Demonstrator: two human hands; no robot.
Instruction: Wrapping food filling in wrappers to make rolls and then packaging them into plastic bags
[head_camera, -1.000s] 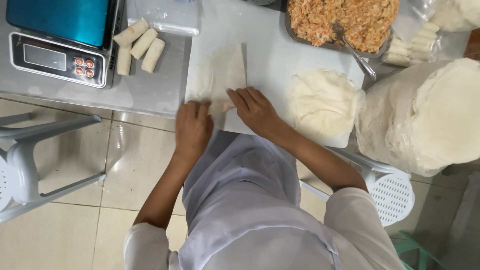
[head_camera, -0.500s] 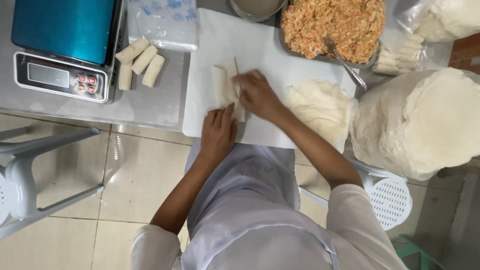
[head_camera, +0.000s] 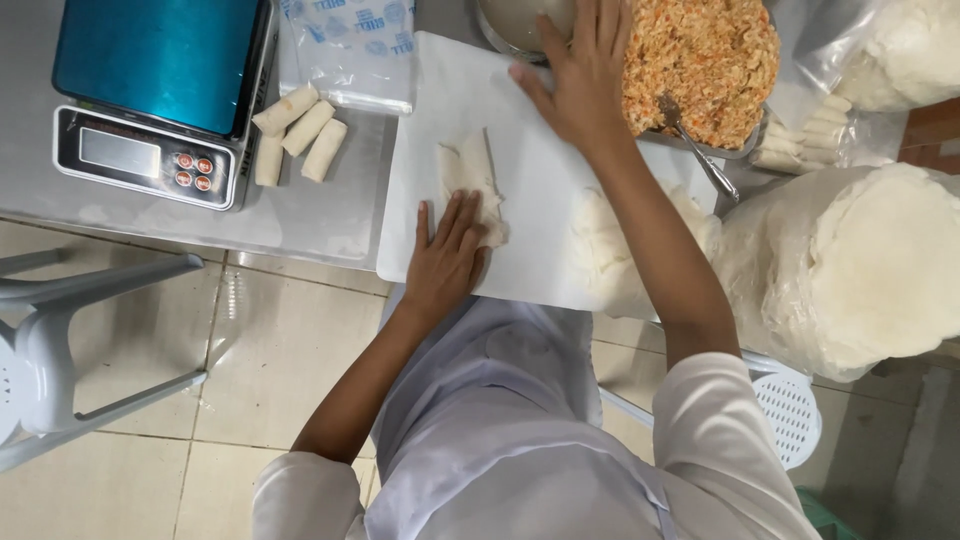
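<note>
Both hands palm-down: left hand flat on half-rolled wrapper, right hand outstretched, fingers spread.

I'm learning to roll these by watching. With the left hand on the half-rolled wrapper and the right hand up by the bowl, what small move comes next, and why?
Probably dip the right hand fingertips into the round metal bowl it reaches over; what the bowl holds is unclear. The left hand pins the pale half-rolled wrapper on the white cutting board, its end flap loose.
</note>
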